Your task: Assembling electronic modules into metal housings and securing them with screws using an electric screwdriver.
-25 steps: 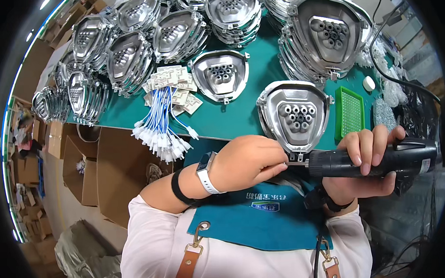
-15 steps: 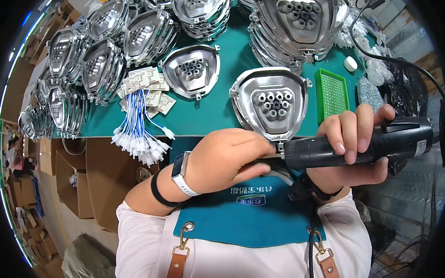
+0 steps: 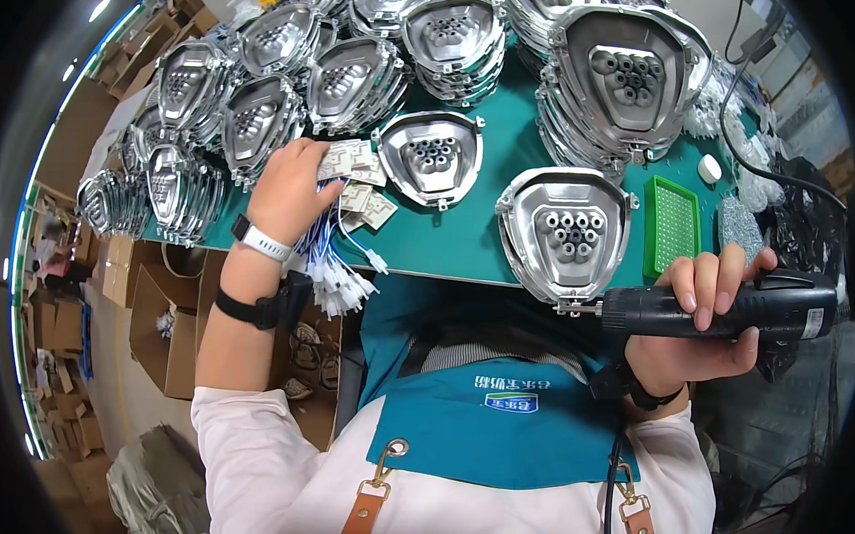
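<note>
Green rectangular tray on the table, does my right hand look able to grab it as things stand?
Probably not: your right hand is wrapped around a black cylindrical power screwdriver. The green tray does lie close by, its left side looking unobstructed.

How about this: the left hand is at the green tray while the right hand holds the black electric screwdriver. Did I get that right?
Almost! The left hand isn't at the green tray; the head view shows it at the wired circuit boards. The right hand does hold the black electric screwdriver.
</note>
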Motion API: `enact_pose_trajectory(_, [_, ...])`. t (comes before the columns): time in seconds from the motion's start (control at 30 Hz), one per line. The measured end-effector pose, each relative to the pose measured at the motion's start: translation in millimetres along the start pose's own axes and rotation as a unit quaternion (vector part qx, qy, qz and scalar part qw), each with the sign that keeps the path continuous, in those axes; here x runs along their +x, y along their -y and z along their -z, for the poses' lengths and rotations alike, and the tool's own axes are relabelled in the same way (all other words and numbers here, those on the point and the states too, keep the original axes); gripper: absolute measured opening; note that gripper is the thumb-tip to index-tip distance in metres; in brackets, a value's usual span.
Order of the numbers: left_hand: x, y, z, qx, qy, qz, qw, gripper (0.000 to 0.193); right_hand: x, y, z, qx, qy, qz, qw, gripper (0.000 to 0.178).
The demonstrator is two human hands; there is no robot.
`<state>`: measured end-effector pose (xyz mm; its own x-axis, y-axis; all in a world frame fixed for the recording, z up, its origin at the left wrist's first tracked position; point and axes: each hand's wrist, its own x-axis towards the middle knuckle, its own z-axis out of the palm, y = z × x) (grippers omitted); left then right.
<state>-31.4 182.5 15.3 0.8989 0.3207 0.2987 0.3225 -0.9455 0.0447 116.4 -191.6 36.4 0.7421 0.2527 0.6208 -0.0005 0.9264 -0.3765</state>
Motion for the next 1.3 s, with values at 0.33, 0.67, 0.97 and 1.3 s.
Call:
enact_pose_trajectory(0.33, [-20,-1,42,0.061,-0.124,-0.033,0.990,0.040,-2,10,2,-0.052,-0.006,0.050,0.997,0.062])
enact_pose_trajectory(0.67, [-59,22,104,-0.148,-0.386,0.047,0.909,0.040,1,27,6,-0.069,-0.001,0.064,0.996,0.061])
enact_pose_trajectory(0.97, [-5,-161,53,-0.234,-0.168,-0.222,0.932,0.044,35,22,-18,-0.212,0.070,0.072,0.972,0.065])
enact_pose_trajectory(1.3, [13,-212,-40,-0.299,-0.131,-0.199,0.924,0.036,46,-6,-30,-0.341,0.125,0.024,0.931,0.068])
